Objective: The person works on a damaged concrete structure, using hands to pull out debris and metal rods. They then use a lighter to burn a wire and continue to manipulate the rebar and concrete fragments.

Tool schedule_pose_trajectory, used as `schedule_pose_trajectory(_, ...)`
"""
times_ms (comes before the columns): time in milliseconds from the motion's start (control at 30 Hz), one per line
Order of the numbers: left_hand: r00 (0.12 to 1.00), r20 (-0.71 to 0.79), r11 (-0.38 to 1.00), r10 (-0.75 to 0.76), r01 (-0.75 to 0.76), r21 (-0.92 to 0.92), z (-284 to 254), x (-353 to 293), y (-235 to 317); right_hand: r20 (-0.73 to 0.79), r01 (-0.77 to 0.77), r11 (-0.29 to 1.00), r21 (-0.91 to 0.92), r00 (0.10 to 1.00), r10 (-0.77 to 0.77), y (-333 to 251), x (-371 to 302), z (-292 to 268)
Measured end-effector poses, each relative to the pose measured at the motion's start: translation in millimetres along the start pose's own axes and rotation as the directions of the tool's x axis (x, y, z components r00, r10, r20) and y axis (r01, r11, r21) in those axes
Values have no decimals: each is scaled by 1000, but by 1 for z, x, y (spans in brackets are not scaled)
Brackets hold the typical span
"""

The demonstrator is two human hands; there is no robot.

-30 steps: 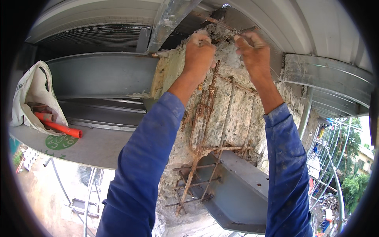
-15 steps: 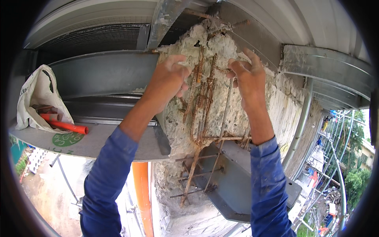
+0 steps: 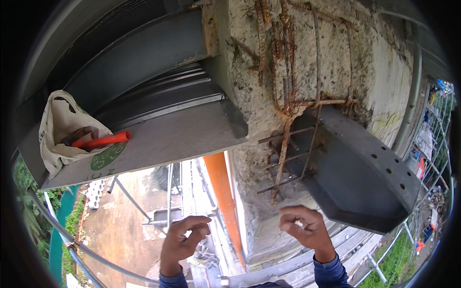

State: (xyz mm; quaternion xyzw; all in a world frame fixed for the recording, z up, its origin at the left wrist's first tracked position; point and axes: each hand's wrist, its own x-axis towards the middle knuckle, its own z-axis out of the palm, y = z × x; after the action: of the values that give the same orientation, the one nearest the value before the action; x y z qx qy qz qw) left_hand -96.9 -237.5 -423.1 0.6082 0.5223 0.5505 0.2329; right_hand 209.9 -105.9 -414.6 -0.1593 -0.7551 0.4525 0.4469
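Note:
My left hand (image 3: pixel 184 237) hovers low in the view with thumb and index finger curved apart, holding nothing. To its right, my right hand (image 3: pixel 308 229) has a similar curl, its fingers apart and nothing between them. Both are in the air, well below the broken face of a concrete column (image 3: pixel 331 53). Rusty rebar (image 3: pixel 286 53) is exposed there, with thin cross ties lower down. Closest to my right hand is a grey steel beam end (image 3: pixel 355 168) with bolt holes, jutting from the column. An orange vertical pipe (image 3: pixel 222 185) runs between the hands, farther back.
At the left, a pale cloth bag (image 3: pixel 60 129) with orange-red tubes (image 3: pixel 108 139) in it rests on a grey board (image 3: pixel 187 129). Above the board is a dark steel beam (image 3: pixel 144 53). Scaffold tubes (image 3: pixel 127 204) and the ground (image 3: pixel 125 230) lie far below; more scaffolding (image 3: pixel 439 129) stands right.
Both hands have come down from in front of the upper rebar to low in the view. The view has tilted downward, showing more of the ground. The bag stays on the board.

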Motion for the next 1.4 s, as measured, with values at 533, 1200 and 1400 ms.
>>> schedule_pose_trajectory(533, 841, 186, 859, -508, 476, 189, 134, -47, -154, 347, -390, 838, -381, 780, 521, 225, -255, 104)
schedule_pose_trajectory(1200, 853, -228, 876, -469, 482, 1, 123, -71, -137, 376, -671, 553, -494, 409, 832, 237, -226, -10)
schedule_pose_trajectory(1400, 814, -266, 839, -516, 543, 37, 121, -88, -171, 238, -630, 344, -696, 250, 939, 286, -290, -38)
